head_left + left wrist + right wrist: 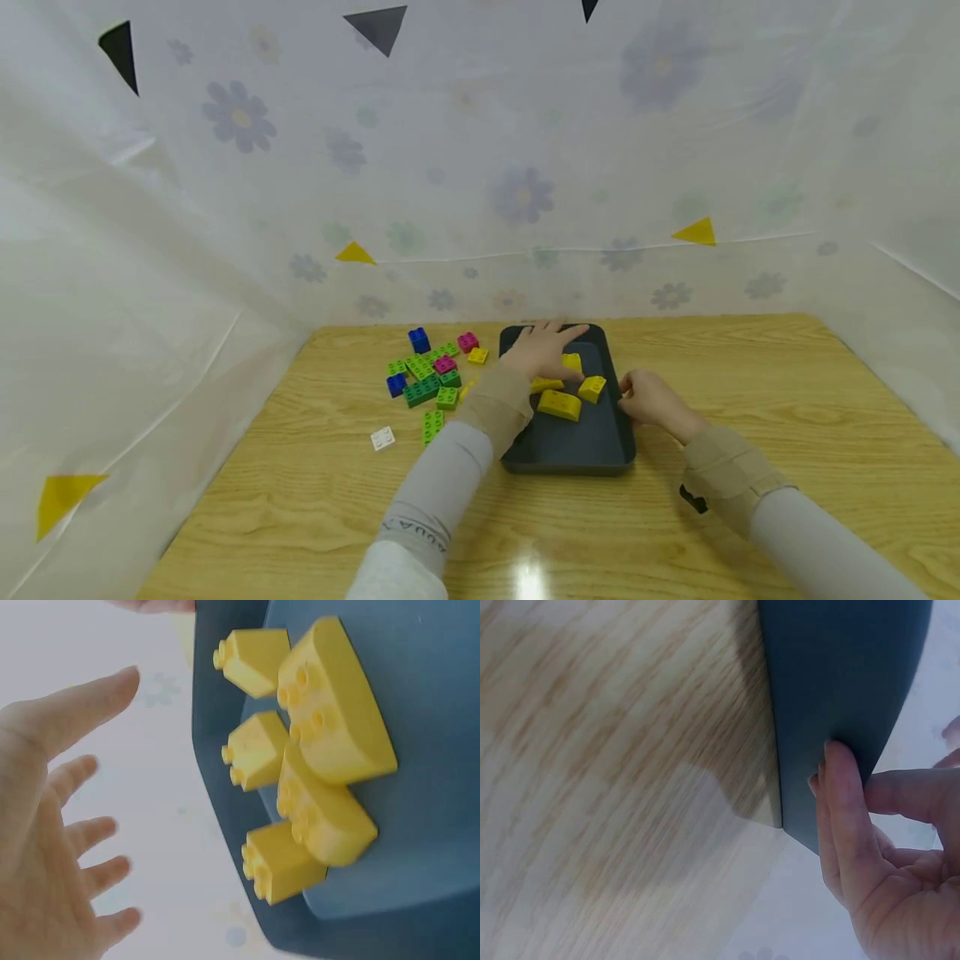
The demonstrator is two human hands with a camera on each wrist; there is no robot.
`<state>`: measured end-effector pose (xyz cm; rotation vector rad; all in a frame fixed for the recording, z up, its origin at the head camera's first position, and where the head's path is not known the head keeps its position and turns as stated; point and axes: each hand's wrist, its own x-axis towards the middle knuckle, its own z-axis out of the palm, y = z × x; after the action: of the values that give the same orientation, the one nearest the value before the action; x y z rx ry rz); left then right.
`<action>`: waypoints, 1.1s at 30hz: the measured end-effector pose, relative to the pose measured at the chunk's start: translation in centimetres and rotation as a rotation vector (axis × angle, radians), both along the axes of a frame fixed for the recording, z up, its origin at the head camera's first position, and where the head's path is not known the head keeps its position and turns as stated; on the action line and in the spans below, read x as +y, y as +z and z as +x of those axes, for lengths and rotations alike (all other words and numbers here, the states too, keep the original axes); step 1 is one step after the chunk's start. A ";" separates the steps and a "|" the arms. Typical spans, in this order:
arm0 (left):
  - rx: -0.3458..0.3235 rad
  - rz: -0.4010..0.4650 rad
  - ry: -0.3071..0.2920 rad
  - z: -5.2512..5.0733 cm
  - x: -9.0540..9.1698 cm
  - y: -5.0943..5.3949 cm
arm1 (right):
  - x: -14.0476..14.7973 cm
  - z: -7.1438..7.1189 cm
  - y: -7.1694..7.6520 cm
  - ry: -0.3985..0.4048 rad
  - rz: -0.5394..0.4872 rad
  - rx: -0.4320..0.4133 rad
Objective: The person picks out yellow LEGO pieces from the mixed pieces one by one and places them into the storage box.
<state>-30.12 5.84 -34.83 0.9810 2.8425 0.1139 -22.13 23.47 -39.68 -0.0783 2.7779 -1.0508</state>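
Note:
A dark blue-grey tray [567, 457] lies on the table with several yellow toy bricks [559, 405] in it. In the left wrist view, some of those bricks [337, 705] have curved tops, and their studs show. My left hand [540, 354] is over the tray's far part, fingers spread, holding nothing; the same hand [45, 847] appears apart from the bricks in its wrist view. At the tray's right side, my right hand [654, 406] pinches the rim. Its fingers [847, 795] lie along the tray's outer wall [832, 690], with the thumb at the edge.
Left of the tray lie loose toy bricks: green ones [422, 390], blue ones [419, 339], pink ones [468, 342] and a yellow one [477, 356]. A white brick [382, 438] sits apart, nearer the front. A flower-patterned curtain [480, 167] hangs behind the wooden table [315, 500].

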 end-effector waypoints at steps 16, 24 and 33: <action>0.173 0.107 0.189 -3.8 -6.0 -1.0 | 0.4 0.1 -0.1 -0.004 -0.016 -0.012; 0.080 0.158 0.254 -3.7 -9.6 -1.7 | 0.5 0.2 0.0 0.000 -0.011 -0.012; -0.141 0.218 0.259 -3.5 -10.8 -3.9 | 0.7 0.3 0.1 -0.008 -0.008 -0.005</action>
<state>-33.62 -4.96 -38.69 0.6037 2.8520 0.5067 -21.80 24.14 -39.61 -0.0658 2.7717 -1.0632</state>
